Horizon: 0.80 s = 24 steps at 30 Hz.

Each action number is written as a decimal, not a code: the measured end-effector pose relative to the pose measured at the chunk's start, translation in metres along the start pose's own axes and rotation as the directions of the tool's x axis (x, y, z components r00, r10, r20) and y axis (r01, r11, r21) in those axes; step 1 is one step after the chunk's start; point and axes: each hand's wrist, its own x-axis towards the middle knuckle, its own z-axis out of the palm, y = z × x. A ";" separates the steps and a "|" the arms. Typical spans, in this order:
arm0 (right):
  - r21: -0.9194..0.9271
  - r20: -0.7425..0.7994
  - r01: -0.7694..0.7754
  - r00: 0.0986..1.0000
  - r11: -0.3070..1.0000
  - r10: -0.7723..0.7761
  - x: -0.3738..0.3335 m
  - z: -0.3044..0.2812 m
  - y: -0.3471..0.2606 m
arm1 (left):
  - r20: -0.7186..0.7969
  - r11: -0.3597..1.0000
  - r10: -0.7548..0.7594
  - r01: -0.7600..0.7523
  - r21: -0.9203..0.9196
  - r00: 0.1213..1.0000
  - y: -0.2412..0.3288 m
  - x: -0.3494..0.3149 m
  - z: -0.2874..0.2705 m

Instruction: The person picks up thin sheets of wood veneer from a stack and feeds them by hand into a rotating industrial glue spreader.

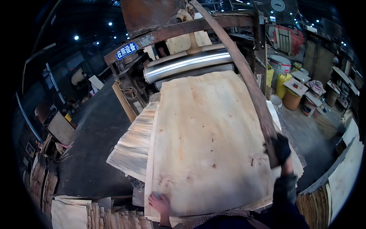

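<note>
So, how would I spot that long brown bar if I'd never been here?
Find the shiny roller beyond the big pale wood sheet. By the roller's right end, a long brown bar slants down along the sheet's right side to the black-gloved right grip. Unlike that pale sheet, it's dark and narrow.

Round white lamps [76,37] glow above a dark grey floor [91,141], with a round, dark caged fan [277,5] at upper right. Below the fan, a bulging yellow sack [281,84] stands before a white cylindrical drum [280,66], near a brown cylindrical drum [292,101] topped by a pale flat board [295,86]. A small white bucket [275,101] sits nearby; crumpled red sheeting [298,41] shows beyond.
</note>
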 end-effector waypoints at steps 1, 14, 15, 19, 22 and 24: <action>-0.022 -0.111 0.010 0.994 1.000 -0.012 -0.040 -0.012 0.008 | 0.006 1.000 0.006 -0.006 0.021 1.000 0.000 0.001 0.000; 0.071 -0.245 -0.048 0.967 0.996 0.064 -0.146 -0.049 0.035 | 0.067 1.000 -0.020 0.021 -0.013 0.998 -0.010 0.009 0.000; 0.045 -0.234 -0.013 0.972 0.999 0.023 -0.145 -0.048 0.040 | 0.063 1.000 -0.014 0.014 -0.006 0.998 -0.010 0.008 -0.001; 0.191 -0.290 -0.123 0.941 0.974 0.176 -0.152 -0.063 0.048 | 0.014 0.999 0.015 -0.014 -0.043 1.000 -0.011 0.006 0.001; -0.137 -0.361 -0.172 0.926 0.976 0.112 -0.161 -0.092 0.050 | 0.015 1.000 0.016 -0.016 -0.025 1.000 -0.012 0.006 0.001; -0.268 -0.369 -0.215 0.923 0.939 0.106 -0.160 -0.122 0.046 | 0.023 1.000 -0.003 0.003 -0.015 1.000 -0.011 0.007 0.001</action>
